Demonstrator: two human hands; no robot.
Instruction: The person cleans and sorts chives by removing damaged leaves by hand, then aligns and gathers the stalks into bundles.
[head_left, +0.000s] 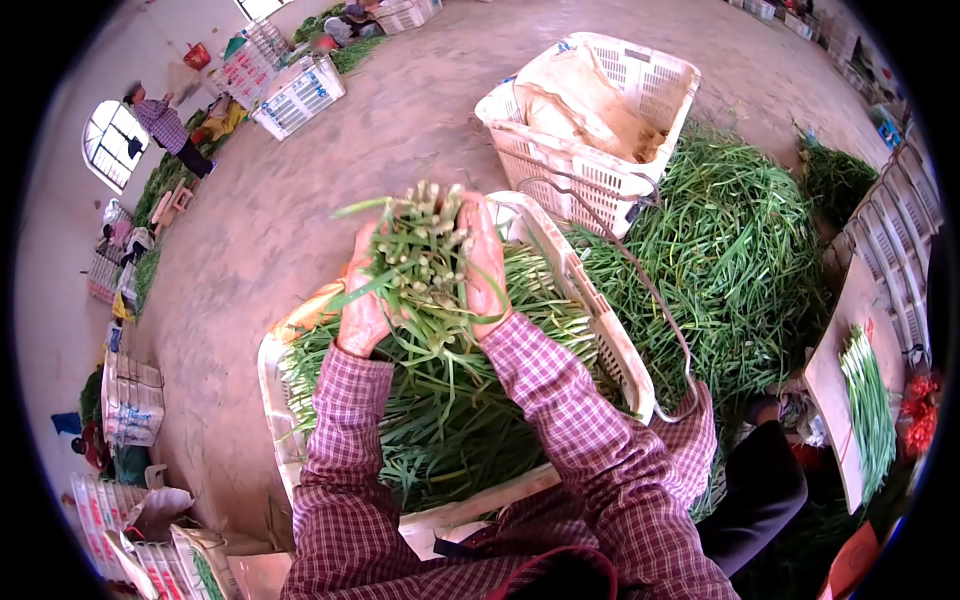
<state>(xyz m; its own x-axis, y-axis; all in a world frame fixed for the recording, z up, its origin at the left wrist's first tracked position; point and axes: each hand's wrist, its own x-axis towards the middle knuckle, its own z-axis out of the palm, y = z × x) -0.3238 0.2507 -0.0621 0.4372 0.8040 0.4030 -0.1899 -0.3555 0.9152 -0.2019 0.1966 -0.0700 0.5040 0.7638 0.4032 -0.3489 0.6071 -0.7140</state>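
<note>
A bundle of green stalks (425,265), its pale cut ends pointing away from me, is pressed between my two hands. My left hand (362,290) lies along the bundle's left side, and my right hand (484,262) flanks it on the right. Both hands are above a white plastic crate (630,365) filled with long green leaves and pale stalks (460,440). Some loose leaves hang down from the bundle over the crate. The far inner part of the crate is hidden behind my hands.
A second white crate (590,170) holding a beige sack stands ahead, with a large leaf heap (720,260) to its right. A board (835,385) bears a tied bunch (866,410). People and stacked crates (300,95) line the far left wall.
</note>
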